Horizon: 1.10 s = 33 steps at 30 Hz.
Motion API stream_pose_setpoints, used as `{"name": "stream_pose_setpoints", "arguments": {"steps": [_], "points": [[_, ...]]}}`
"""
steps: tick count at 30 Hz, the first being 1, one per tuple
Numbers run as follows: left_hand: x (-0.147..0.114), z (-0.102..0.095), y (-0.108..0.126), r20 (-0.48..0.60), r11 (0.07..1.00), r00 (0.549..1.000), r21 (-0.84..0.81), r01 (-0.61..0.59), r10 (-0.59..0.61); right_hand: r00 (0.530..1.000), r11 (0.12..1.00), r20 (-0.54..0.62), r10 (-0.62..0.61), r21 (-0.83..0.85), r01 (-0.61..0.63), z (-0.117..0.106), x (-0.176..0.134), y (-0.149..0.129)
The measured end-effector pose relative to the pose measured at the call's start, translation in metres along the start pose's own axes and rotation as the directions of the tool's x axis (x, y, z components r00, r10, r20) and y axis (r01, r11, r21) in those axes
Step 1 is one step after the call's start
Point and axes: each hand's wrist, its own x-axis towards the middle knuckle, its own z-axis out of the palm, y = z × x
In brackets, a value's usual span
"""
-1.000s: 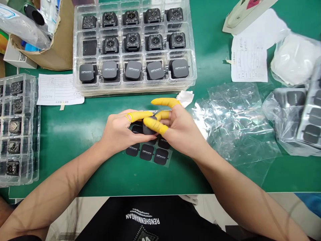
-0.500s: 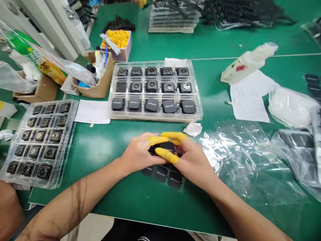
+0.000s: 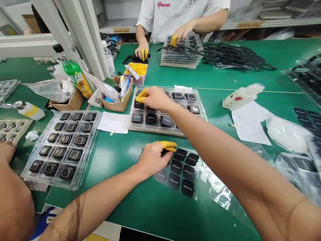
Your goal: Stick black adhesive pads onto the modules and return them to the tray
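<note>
Fingertips in yellow cots on my left hand (image 3: 152,160) pinch a film sheet of black stickers (image 3: 179,170) at centre frame on the green counter (image 3: 120,150), while my right hand (image 3: 153,97), fingers curled together, reaches into the clear watch tray (image 3: 198,110) above it.

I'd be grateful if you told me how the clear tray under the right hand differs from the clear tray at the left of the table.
The middle tray holds some pieces face-up showing blank dark fronts, and the right hand reaches into it. The left tray shows only round-sensor backs and nobody touches it. Both are clear, compartmented trays on the green table.
</note>
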Motion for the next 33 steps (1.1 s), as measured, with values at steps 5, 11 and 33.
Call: {"name": "stream_pose_setpoints", "arguments": {"steps": [5, 11, 33], "points": [[0.001, -0.001, 0.000, 0.016, 0.999, 1.000, 0.022, 0.026, -0.026, 0.997, 0.865, -0.077, 0.024, -0.498, -0.059, 0.002, -0.009, 0.014], [0.000, 0.001, -0.001, 0.018, 0.999, 1.000, 0.036, 0.010, -0.011, 0.979, 0.900, 0.034, 0.203, -0.401, -0.173, -0.010, -0.018, 0.027], [0.001, -0.002, 0.008, 0.069, 0.993, 0.992, -0.045, 0.105, -0.101, 0.930, 0.659, 0.138, 0.341, 0.670, -0.341, -0.005, -0.226, 0.070]]}}
